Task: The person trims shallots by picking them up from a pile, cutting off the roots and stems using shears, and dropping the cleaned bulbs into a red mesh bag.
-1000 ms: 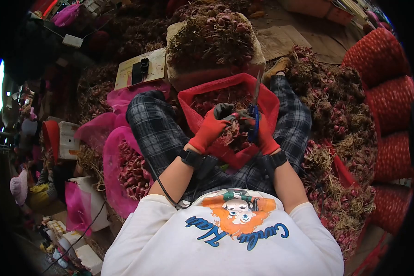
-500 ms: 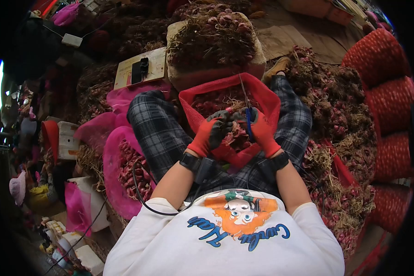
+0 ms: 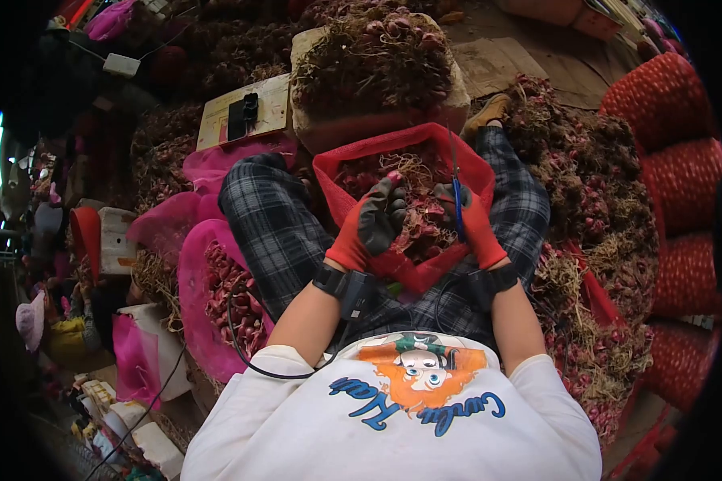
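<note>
My left hand (image 3: pixel 371 228), in a red and dark grey glove, is closed with a shallot (image 3: pixel 394 176) at its fingertips. My right hand (image 3: pixel 477 224), in a matching glove, grips blue-handled scissors (image 3: pixel 457 196), their blades pointing away from me. Both hands are over a red mesh sack (image 3: pixel 329 172) spread open between my legs. Inside it lie shallots, dry stalks and loose red skins (image 3: pixel 417 232). Whether the scissor blades are parted is hard to see.
Ahead, a pale foam box (image 3: pixel 329 132) carries a heap of untrimmed shallots (image 3: pixel 377 64). A pink mesh bag (image 3: pixel 191 297) of clean shallots stands at my left. More shallots with stalks (image 3: pixel 594 208) lie to the right, beside stacked full red sacks (image 3: pixel 658 96). A board (image 3: pixel 273 100) holds a dark device.
My hands have moved apart. The left has turned so that a shallot shows at its fingertips; the right has shifted rightward with the scissors.
</note>
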The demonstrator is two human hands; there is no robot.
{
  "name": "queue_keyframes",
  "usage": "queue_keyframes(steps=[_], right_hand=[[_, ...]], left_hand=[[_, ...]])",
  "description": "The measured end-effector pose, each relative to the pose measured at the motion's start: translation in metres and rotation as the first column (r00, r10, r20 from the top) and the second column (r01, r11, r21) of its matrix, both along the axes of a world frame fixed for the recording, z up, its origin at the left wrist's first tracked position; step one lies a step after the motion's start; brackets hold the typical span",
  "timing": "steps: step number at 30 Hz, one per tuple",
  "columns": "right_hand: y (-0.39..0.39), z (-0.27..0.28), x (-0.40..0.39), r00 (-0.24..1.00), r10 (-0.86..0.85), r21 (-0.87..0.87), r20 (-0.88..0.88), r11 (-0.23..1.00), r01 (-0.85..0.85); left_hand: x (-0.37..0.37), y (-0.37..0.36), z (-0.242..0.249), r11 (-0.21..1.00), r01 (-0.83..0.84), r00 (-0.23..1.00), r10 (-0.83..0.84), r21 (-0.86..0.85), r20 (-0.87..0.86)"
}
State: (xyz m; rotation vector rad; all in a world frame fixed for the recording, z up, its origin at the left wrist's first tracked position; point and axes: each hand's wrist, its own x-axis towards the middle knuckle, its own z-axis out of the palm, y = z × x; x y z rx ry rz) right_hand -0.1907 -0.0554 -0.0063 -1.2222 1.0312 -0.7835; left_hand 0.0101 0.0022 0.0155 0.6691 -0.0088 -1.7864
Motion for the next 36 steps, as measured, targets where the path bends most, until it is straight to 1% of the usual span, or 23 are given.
queue_keyframes(steps=[1, 2, 3, 5, 6, 7, 10, 12, 13, 16, 19, 22, 23, 25, 28, 31, 32, 33, 34, 36], right_hand=[[0.005, 0.008, -0.004, 0.987, 0.059, -0.094, -0.149, 0.993, -0.074], [0.01, 0.011, -0.01, 0.949, 0.104, -0.174, -0.299, 0.971, -0.161], [0.016, 0.004, -0.011, 0.912, 0.08, -0.295, -0.402, 0.932, -0.212], [0.028, -0.006, -0.017, 0.811, 0.004, -0.426, -0.586, 0.849, -0.312], [0.031, 0.003, -0.015, 0.747, -0.052, -0.477, -0.663, 0.798, -0.368], [0.032, 0.008, -0.011, 0.733, -0.052, -0.448, -0.679, 0.819, -0.358], [0.028, 0.004, -0.001, 0.733, -0.073, -0.438, -0.676, 0.84, -0.32], [0.029, 0.005, 0.006, 0.685, -0.071, -0.424, -0.725, 0.83, -0.362], [0.029, 0.005, 0.008, 0.659, -0.072, -0.416, -0.749, 0.825, -0.382], [0.03, -0.006, 0.015, 0.696, -0.192, -0.518, -0.691, 0.804, -0.292], [0.028, 0.005, 0.014, 0.743, -0.101, -0.431, -0.661, 0.863, -0.265], [0.03, 0.003, 0.011, 0.776, -0.141, -0.468, -0.615, 0.857, -0.215], [0.029, 0.004, 0.01, 0.761, -0.115, -0.433, -0.638, 0.871, -0.231], [0.027, 0.006, 0.006, 0.731, -0.059, -0.358, -0.68, 0.896, -0.261], [0.022, 0.006, -0.003, 0.776, 0.042, -0.325, -0.629, 0.893, -0.312], [0.017, 0.025, -0.014, 0.827, 0.21, -0.249, -0.521, 0.89, -0.383], [0.017, 0.023, -0.018, 0.837, 0.288, -0.123, -0.466, 0.915, -0.384], [0.016, 0.02, -0.022, 0.845, 0.356, 0.004, -0.399, 0.922, -0.387], [0.016, 0.018, -0.024, 0.851, 0.414, 0.13, -0.323, 0.91, -0.394], [0.019, 0.014, -0.026, 0.882, 0.345, 0.044, -0.321, 0.936, -0.349]], left_hand=[[0.005, -0.001, 0.004, 1.0, -0.021, 0.999, 0.021, 0.011, -0.044], [0.011, -0.002, 0.006, 0.999, -0.042, 0.995, 0.044, 0.023, -0.088], [0.014, -0.004, 0.005, 0.999, -0.033, 0.991, 0.033, 0.003, -0.132], [0.014, -0.005, 0.002, 0.996, -0.081, 0.985, 0.083, 0.021, -0.149], [0.012, -0.006, 0.002, 0.994, -0.102, 0.982, 0.105, 0.029, -0.159], [0.009, -0.006, 0.001, 0.994, -0.101, 0.982, 0.104, 0.031, -0.157], [0.005, -0.004, -0.002, 0.996, -0.091, 0.985, 0.092, 0.015, -0.147], [0.004, -0.002, -0.011, 0.997, -0.071, 0.985, 0.068, -0.015, -0.156], [0.003, -0.002, -0.013, 0.996, -0.077, 0.983, 0.084, 0.047, -0.161], [-0.001, -0.003, -0.015, 0.995, -0.061, 0.987, 0.072, 0.077, -0.145], [-0.005, -0.002, -0.01, 0.995, -0.09, 0.993, 0.093, 0.05, -0.074], [-0.008, -0.002, -0.019, 0.999, -0.032, 0.995, 0.033, 0.009, -0.096], [-0.008, -0.001, -0.021, 1.0, -0.03, 0.998, 0.03, 0.007, -0.057], [-0.009, 0.001, -0.011, 1.0, -0.027, 0.999, 0.027, 0.005, 0.021], [-0.004, 0.005, -0.016, 0.994, -0.012, 0.986, 0.029, -0.105, 0.167], [0.008, 0.002, -0.025, 0.959, 0.095, 0.975, -0.035, -0.268, 0.221], [0.008, 0.002, -0.026, 0.968, 0.097, 0.966, -0.036, -0.23, 0.256], [0.006, 0.001, -0.016, 0.976, 0.098, 0.956, -0.039, -0.192, 0.291], [0.005, 0.0, -0.01, 0.983, 0.098, 0.944, -0.043, -0.155, 0.326], [0.011, -0.002, -0.01, 0.944, 0.144, 0.907, -0.006, -0.297, 0.421]])
